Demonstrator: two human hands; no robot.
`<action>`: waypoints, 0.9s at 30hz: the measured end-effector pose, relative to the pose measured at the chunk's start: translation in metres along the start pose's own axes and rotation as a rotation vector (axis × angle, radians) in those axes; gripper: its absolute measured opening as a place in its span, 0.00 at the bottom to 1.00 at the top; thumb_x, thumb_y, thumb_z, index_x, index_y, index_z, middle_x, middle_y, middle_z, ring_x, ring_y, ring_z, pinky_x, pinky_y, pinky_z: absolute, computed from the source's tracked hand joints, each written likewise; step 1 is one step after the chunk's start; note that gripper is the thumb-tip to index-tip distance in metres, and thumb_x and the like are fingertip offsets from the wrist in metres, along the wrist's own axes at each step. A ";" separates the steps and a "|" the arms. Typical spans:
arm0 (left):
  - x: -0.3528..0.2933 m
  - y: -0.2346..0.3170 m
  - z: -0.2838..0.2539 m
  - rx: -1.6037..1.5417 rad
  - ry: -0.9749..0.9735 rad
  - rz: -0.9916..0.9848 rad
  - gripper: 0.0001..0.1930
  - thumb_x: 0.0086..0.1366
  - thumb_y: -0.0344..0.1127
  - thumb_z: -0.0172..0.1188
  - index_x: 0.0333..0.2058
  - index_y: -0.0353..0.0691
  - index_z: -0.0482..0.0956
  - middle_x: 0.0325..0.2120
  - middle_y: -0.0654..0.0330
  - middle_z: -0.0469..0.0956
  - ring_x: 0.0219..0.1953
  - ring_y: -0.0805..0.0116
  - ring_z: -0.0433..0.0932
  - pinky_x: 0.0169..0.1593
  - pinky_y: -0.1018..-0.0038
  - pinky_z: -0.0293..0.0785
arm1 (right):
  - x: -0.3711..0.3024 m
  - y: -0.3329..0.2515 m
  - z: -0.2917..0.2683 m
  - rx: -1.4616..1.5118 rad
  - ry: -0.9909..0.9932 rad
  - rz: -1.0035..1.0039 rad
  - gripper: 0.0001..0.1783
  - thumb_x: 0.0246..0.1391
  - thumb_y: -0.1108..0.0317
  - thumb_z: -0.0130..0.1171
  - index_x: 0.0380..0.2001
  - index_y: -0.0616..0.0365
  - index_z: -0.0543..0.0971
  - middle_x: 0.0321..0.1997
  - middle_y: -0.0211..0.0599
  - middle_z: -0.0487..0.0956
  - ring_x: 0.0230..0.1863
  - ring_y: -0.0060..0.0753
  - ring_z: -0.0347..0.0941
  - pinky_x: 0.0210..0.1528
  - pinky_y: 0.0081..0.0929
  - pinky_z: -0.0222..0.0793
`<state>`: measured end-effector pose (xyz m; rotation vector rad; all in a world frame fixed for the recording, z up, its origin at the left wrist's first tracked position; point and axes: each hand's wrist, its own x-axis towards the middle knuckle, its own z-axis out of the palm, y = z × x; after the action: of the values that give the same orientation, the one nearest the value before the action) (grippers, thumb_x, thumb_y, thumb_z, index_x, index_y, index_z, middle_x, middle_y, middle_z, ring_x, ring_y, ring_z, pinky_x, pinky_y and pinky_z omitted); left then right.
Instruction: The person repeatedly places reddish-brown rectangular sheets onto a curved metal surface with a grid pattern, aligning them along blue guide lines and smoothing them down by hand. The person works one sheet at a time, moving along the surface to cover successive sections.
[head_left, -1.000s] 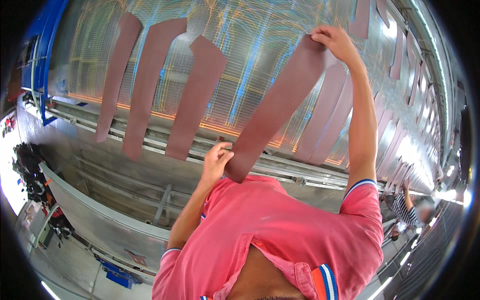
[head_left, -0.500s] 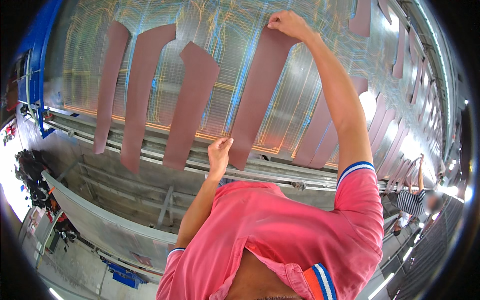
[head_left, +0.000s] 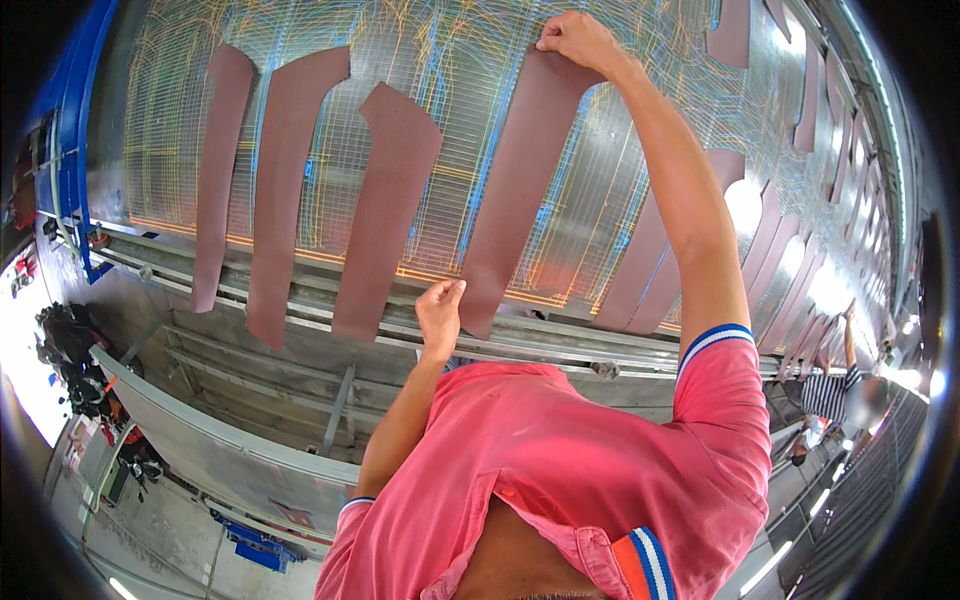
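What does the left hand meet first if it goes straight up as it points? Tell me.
The left hand already touches the lower end of the brown strip; straight on, it probably slides up that strip against the mesh.

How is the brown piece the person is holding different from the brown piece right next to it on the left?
The held brown piece is pinched by the right hand at its top and the left hand near its bottom; the neighbouring piece lies untouched. The held one reaches higher up the wire mesh. Both are long, reddish-brown and flat.
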<state>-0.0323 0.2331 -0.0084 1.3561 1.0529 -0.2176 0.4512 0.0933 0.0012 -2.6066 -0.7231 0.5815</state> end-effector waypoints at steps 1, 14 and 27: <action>-0.003 0.005 0.003 0.018 0.015 0.012 0.10 0.65 0.32 0.63 0.36 0.27 0.83 0.24 0.69 0.76 0.28 0.82 0.68 0.34 0.80 0.66 | 0.001 0.003 0.002 0.018 0.004 -0.003 0.14 0.54 0.51 0.65 0.33 0.49 0.86 0.33 0.37 0.83 0.38 0.43 0.80 0.43 0.41 0.73; -0.004 -0.004 -0.003 -0.129 -0.145 0.018 0.09 0.68 0.32 0.61 0.36 0.29 0.82 0.26 0.70 0.74 0.30 0.83 0.67 0.34 0.81 0.65 | 0.010 0.022 -0.003 0.045 0.028 -0.043 0.13 0.54 0.52 0.65 0.34 0.48 0.86 0.32 0.41 0.83 0.37 0.48 0.80 0.43 0.43 0.73; -0.003 0.009 -0.017 0.207 -0.126 -0.148 0.11 0.61 0.35 0.63 0.28 0.30 0.80 0.16 0.70 0.66 0.23 0.82 0.62 0.27 0.74 0.60 | -0.004 -0.013 0.001 -0.083 -0.146 -0.031 0.13 0.51 0.53 0.65 0.34 0.49 0.86 0.37 0.41 0.84 0.43 0.47 0.80 0.49 0.44 0.73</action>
<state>-0.0364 0.2488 0.0019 1.4291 1.0470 -0.5277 0.4423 0.1021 0.0073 -2.6437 -0.8481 0.7538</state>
